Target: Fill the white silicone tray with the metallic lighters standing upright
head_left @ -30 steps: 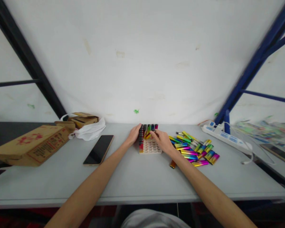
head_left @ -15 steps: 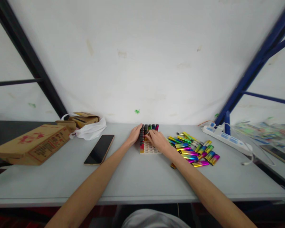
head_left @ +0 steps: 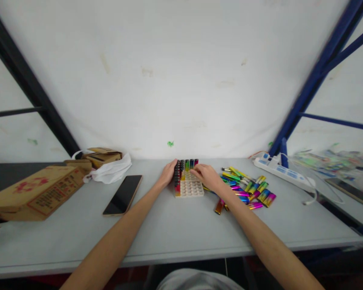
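Observation:
A white tray (head_left: 190, 192) with rows of round holes sits in the middle of the table. Upright lighters (head_left: 177, 177) with black tops fill its left side, and a few coloured ones (head_left: 191, 164) stand along the back row. My left hand (head_left: 168, 173) is closed against the tray's left side, holding it at the lighters. Over the tray's right part is my right hand (head_left: 208, 176), thumb and fingers slightly apart, with nothing visible between them. Beside my right forearm lies a loose pile of shiny multicoloured lighters (head_left: 254, 189), partly hidden by the arm.
A black-screened phone (head_left: 123, 195) lies left of my left forearm. Farther left are a cardboard box (head_left: 36, 187), a white plastic bag (head_left: 111, 171) and a smaller opened carton (head_left: 103, 157). A white power strip (head_left: 286, 173) with its cable lies at the right by a blue frame post.
My right hand has drawn back to the right from the lighter rows, uncovering more tray holes. My left hand stays at the tray. The whole view has shifted slightly.

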Demonstrator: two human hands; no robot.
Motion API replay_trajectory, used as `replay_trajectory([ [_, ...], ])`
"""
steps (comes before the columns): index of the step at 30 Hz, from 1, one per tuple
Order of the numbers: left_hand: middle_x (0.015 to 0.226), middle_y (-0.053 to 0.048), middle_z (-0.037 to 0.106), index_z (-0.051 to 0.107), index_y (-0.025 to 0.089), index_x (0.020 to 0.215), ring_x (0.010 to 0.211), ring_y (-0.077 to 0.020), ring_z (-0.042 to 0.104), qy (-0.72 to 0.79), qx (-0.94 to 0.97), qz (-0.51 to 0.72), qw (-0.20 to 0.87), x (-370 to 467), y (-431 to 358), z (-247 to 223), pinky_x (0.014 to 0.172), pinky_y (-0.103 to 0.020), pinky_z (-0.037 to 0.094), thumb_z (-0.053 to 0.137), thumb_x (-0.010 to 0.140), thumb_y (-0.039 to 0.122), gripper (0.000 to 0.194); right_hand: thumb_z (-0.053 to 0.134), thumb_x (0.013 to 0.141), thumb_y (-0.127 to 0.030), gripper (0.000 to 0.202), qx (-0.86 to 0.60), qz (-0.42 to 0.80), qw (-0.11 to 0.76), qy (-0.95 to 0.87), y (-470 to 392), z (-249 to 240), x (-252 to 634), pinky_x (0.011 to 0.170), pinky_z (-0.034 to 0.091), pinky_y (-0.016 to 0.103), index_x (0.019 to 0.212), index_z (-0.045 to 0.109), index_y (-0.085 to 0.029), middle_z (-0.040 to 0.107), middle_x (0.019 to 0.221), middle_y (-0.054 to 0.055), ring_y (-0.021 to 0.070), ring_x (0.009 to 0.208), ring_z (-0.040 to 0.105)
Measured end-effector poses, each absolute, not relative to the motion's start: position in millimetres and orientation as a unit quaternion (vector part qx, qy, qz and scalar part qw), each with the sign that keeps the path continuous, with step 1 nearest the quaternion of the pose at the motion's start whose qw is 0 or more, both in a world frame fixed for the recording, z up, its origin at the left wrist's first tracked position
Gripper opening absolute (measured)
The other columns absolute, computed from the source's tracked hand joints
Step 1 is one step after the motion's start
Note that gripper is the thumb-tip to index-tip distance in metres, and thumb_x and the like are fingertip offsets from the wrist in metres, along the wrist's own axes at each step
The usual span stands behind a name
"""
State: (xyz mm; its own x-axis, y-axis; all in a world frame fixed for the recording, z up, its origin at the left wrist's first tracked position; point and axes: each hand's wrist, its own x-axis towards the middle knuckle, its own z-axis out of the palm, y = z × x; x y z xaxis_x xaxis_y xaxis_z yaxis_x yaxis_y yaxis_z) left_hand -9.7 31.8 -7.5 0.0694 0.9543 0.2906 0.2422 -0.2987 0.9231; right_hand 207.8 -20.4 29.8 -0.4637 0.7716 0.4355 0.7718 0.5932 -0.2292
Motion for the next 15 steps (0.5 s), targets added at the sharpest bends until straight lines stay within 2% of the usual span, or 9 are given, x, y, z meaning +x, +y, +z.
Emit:
replay_trajectory([
  [3,0.098,-0.008,0.075,0.068,0.016,0.086,0.096,-0.0255,0.062,0.466,0.639,0.493,0.363,-9.6,30.5,-7.0,0.095,-0.036,0.044,0.04,0.089,0.066,0.057,0.05,0.1,-0.03,0.02,-0.519,-0.023,0.255,-0.816,-11.5,35.0,254.1,0.078,0.044,0.027,0.103,0.066,-0.017,0.071,0.091,0.007,0.0183,0.083,0.065],
  [5,0.1,-0.008,0.074,0.068,0.015,0.087,0.097,-0.0255,0.062,0.463,0.636,0.497,0.367,-9.2,29.7,-6.5,0.096,-0.036,0.044,0.041,0.089,0.065,0.057,0.053,0.096,-0.021,0.019,-0.571,-0.033,0.221,-0.79,-3.0,34.1,288.7,0.084,0.045,0.028,0.107,0.067,-0.016,0.073,0.097,0.009,0.02,0.091,0.066],
  [9,0.099,-0.008,0.075,0.068,0.015,0.087,0.097,-0.0253,0.062,0.468,0.63,0.498,0.369,-8.7,28.7,-5.8,0.096,-0.036,0.044,0.041,0.088,0.065,0.057,0.059,0.091,-0.022,0.028,-0.652,-0.028,0.152,-0.742,9.7,27.9,345.9,0.098,0.043,0.033,0.116,0.069,-0.013,0.068,0.122,0.016,0.026,0.115,0.061],
  [12,0.097,-0.008,0.075,0.068,0.015,0.086,0.095,-0.0247,0.063,0.466,0.629,0.499,0.371,-8.5,28.0,-5.3,0.096,-0.036,0.044,0.042,0.088,0.065,0.057,0.062,0.087,-0.022,0.041,-0.704,0.015,0.109,-0.701,9.9,26.0,373.9,0.096,0.046,0.033,0.125,0.065,-0.009,0.068,0.122,0.019,0.0277,0.112,0.064],
  [15,0.098,-0.008,0.074,0.068,0.015,0.086,0.094,-0.0241,0.063,0.46,0.633,0.499,0.373,-8.5,27.4,-5.0,0.096,-0.035,0.044,0.041,0.089,0.064,0.056,0.062,0.084,-0.019,0.044,-0.729,0.07,0.084,-0.676,5.4,26.5,391.9,0.09,0.05,0.032,0.127,0.065,-0.011,0.071,0.119,0.017,0.0263,0.105,0.068],
])
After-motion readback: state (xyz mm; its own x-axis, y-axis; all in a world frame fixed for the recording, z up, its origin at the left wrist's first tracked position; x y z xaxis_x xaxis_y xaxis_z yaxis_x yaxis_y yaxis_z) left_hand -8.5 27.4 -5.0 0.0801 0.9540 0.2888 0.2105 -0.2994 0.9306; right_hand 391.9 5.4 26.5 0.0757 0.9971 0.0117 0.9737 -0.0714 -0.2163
